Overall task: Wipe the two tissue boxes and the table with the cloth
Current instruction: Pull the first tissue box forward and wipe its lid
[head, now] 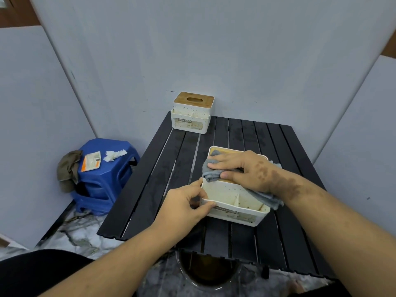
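Observation:
A white tissue box (233, 213) with a wooden lid and stained front pockets stands near the middle of the black slatted table (285, 239). My left hand (186, 205) pinches its front left corner. My right hand (240, 168) presses a grey cloth (211, 170) flat on the lid; the cloth's tail hangs over the box's right side. A second white tissue box (191, 113) with a wooden lid stands at the table's far left corner, untouched.
A blue plastic stool (105, 179) stands left of the table, holding a brown rag (68, 168), a packet (91, 161) and a crumpled tissue (113, 155). Grey walls close in behind and at both sides. A dark round bin (207, 271) sits below the table's near edge.

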